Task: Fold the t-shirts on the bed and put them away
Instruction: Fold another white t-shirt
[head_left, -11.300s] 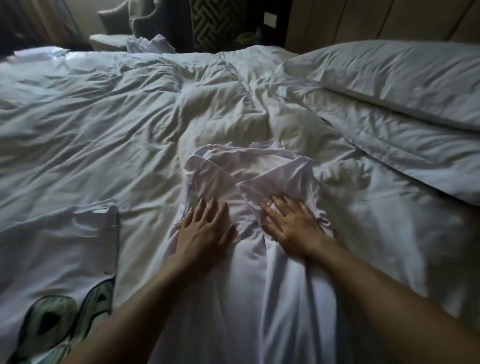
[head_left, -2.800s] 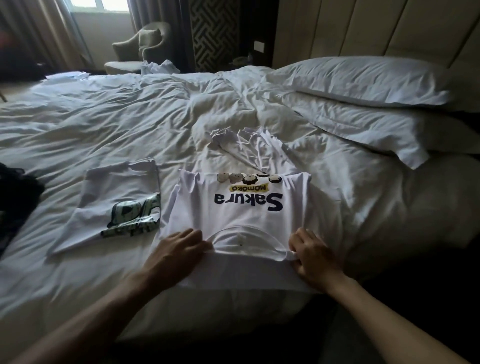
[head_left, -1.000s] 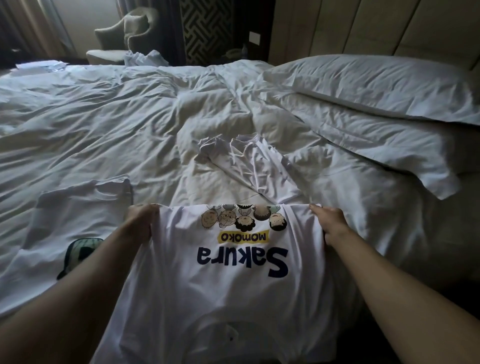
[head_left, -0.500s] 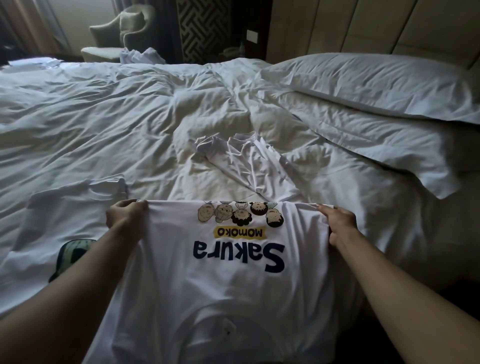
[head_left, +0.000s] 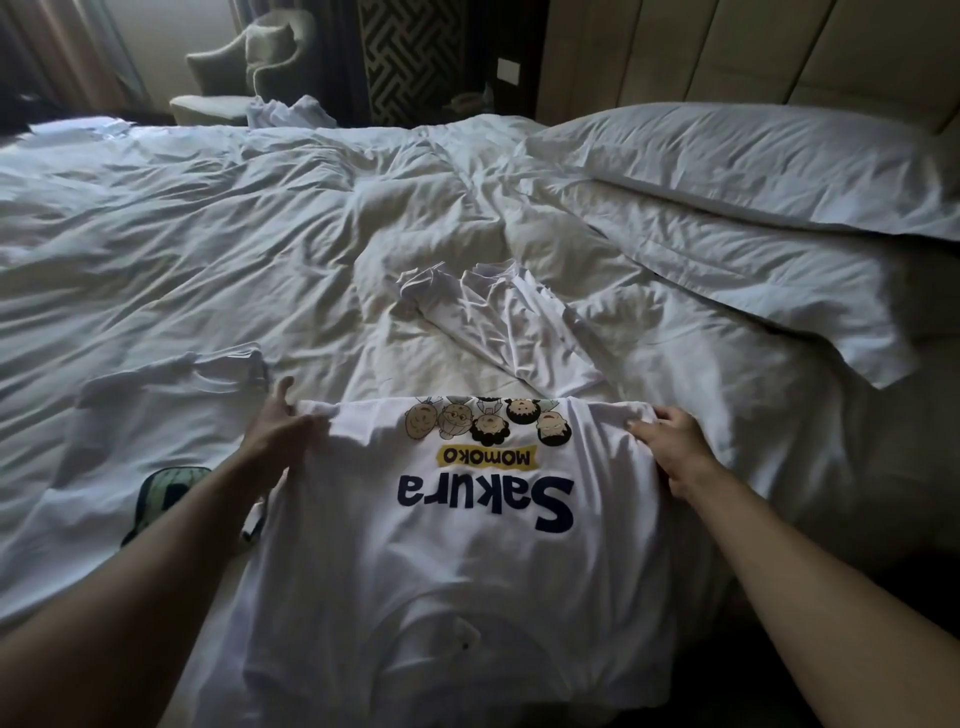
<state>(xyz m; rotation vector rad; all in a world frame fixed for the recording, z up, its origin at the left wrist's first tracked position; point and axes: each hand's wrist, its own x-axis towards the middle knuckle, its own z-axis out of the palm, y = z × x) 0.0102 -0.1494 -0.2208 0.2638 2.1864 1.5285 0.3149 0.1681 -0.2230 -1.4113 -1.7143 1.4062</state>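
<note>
A white t-shirt (head_left: 457, 561) printed "Sakura Momoko" with cartoon faces lies folded at the near edge of the bed (head_left: 208, 249), its print upside down to me. My left hand (head_left: 280, 434) grips its far left corner, thumb raised. My right hand (head_left: 670, 441) grips the far right corner, fingers curled over the fold. A second white t-shirt (head_left: 156, 415) with a green print lies folded to the left. A crumpled white garment (head_left: 498, 322) lies just beyond.
Two pillows (head_left: 753, 171) are stacked at the right against a padded headboard (head_left: 753, 57). An armchair (head_left: 244, 78) with white cloth on it stands beyond the far side of the bed. The duvet is rumpled all over.
Both hands moved from the shirt's near collar edge to its far fold and now hold its two far corners. The left hand has shifted right a little, thumb lifted.
</note>
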